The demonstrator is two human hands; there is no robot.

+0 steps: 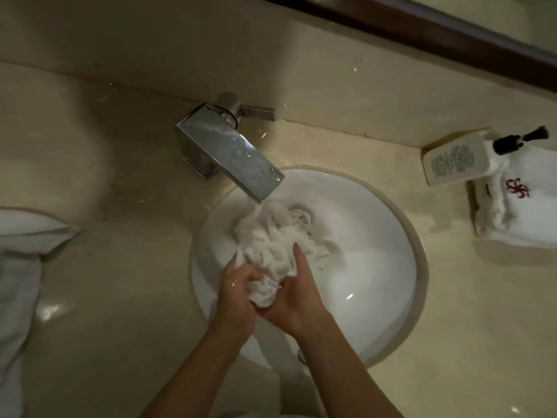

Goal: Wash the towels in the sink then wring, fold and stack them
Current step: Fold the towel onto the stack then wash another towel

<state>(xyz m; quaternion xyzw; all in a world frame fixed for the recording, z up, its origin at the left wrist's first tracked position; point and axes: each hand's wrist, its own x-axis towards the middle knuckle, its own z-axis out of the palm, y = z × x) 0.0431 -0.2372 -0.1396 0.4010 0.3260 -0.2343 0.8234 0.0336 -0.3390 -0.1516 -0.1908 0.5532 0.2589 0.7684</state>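
A crumpled wet white towel [275, 239] lies bunched in the round white sink [376, 251], under the spout of the chrome faucet [229, 152]. My left hand [238, 294] grips the near end of the towel with curled fingers. My right hand [297, 294] clasps the same bunch from the right, its index finger stretched up along the cloth. The two hands meet around the towel's lower end, low in the basin.
The sink is set in a beige stone counter [120, 267]. A folded white towel with a red emblem [524, 209] lies at the right, next to a white pump bottle [458, 158]. More white cloth [21, 267] sits at the left edge. A dark-framed mirror [452, 28] runs above.
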